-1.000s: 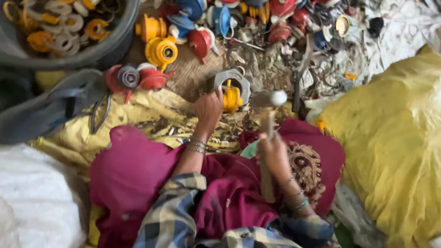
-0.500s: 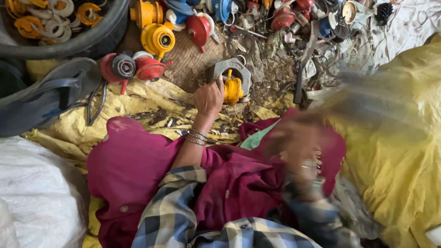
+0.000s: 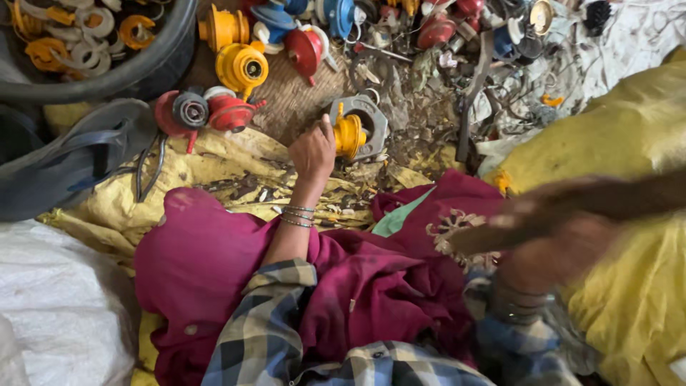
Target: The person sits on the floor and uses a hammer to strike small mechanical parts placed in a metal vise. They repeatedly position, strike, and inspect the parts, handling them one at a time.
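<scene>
My left hand grips a yellow regulator part that sits in a grey metal ring on the woven mat. My right hand, blurred with motion at the right, is closed around a wooden hammer handle that runs out toward the right edge; the hammer's head is out of view. Both wrists carry bangles, and my lap is covered by magenta cloth.
Yellow, red and blue regulator bodies lie scattered along the top, among wires and scrap. A black tub of rings stands top left, a grey sandal below it. A yellow sack fills the right, a white sack the lower left.
My right hand has swung the hammer up and out to the right, away from the part, and its head has left the view. The left hand keeps hold of the yellow part.
</scene>
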`<state>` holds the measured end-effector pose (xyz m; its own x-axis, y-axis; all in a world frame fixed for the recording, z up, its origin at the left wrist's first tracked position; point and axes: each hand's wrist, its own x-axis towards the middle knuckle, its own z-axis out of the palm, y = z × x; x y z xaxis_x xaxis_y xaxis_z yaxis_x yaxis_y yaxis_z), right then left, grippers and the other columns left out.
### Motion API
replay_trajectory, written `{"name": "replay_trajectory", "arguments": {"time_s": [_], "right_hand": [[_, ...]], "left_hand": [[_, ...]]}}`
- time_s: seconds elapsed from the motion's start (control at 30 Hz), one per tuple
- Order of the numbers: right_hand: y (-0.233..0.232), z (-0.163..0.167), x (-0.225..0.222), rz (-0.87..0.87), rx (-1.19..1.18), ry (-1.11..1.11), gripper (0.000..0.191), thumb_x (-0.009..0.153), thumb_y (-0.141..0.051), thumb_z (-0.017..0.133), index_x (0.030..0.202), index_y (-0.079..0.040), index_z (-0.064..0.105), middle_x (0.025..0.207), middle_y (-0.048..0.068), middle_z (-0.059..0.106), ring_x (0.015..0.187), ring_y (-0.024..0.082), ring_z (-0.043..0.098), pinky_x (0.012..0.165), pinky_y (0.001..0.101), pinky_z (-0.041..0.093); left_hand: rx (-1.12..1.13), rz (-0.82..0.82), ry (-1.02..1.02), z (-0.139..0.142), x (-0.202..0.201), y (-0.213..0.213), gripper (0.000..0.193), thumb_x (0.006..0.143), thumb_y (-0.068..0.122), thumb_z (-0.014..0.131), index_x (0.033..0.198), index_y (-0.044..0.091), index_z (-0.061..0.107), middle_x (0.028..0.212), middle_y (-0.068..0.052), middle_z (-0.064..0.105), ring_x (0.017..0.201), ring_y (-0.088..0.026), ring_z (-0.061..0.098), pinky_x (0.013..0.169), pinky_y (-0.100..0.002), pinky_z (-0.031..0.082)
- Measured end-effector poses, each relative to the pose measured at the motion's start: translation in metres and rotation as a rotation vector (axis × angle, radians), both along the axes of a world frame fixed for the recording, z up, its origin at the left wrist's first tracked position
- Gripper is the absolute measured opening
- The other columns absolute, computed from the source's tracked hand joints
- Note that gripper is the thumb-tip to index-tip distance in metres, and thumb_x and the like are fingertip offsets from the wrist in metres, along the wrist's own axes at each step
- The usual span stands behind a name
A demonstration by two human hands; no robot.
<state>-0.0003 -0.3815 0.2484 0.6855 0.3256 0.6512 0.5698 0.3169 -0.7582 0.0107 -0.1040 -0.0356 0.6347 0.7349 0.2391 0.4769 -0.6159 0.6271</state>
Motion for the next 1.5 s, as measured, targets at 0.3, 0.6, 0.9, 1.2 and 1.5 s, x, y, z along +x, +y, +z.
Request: {"name": "replay_trajectory", "arguments": {"time_s": [0.3,0.6,0.9,1.2,1.5], "right_hand": [[0.063,-0.119,-0.014,-0.156,-1.166,0.369,0.021,0.104,-0.018,0.054,0.114,-0.002,0.062,0.073,0.003,0.065,0.06,0.014,0.065,0.053,0.0351,0.056],[0.016,-0.102,-0.018,-0.253,-0.724,0.665,0.022,0.107,-0.018,0.053,0.113,0.003,0.056,0.075,0.009,0.065,0.055,0.016,0.062,0.048,0.032,0.055],[0.048,-0.081,-0.015,-0.243,-0.414,0.022,0.033,0.109,-0.03,0.059,0.12,0.001,0.056,0.081,0.012,0.067,0.064,0.021,0.067,0.058,0.0346,0.058],[0.048,-0.161,-0.028,-0.228,-1.197,0.515,0.033,0.099,-0.028,0.062,0.113,0.001,0.059,0.066,0.009,0.068,0.054,0.017,0.066,0.049,0.0331,0.053],[0.049,-0.141,0.012,-0.042,-0.728,0.826,0.03,0.107,-0.033,0.051,0.11,-0.004,0.055,0.077,0.004,0.063,0.058,0.012,0.06,0.051,0.0282,0.053]], "left_hand": [[-0.073,-0.059,0.036,-0.002,-0.004,0.001,0.052,0.109,0.04,0.044,0.077,0.01,0.073,0.061,-0.017,0.068,0.054,-0.037,0.068,0.049,-0.049,0.052],[0.039,0.043,-0.048,0.003,-0.004,0.002,0.049,0.105,0.04,0.049,0.07,0.014,0.071,0.058,-0.016,0.066,0.05,-0.037,0.066,0.046,-0.048,0.051],[0.013,-0.001,-0.031,-0.002,-0.003,0.0,0.051,0.107,0.039,0.048,0.07,0.013,0.071,0.057,-0.014,0.066,0.049,-0.035,0.065,0.046,-0.047,0.051],[-0.025,0.002,-0.017,0.021,-0.005,0.005,0.059,0.11,0.04,0.042,0.07,0.009,0.072,0.06,-0.018,0.067,0.052,-0.037,0.065,0.048,-0.049,0.051],[-0.621,0.03,-0.029,0.004,0.0,0.022,0.07,0.112,0.051,0.036,0.078,0.001,0.071,0.072,-0.025,0.068,0.069,-0.046,0.065,0.068,-0.06,0.049]]}}
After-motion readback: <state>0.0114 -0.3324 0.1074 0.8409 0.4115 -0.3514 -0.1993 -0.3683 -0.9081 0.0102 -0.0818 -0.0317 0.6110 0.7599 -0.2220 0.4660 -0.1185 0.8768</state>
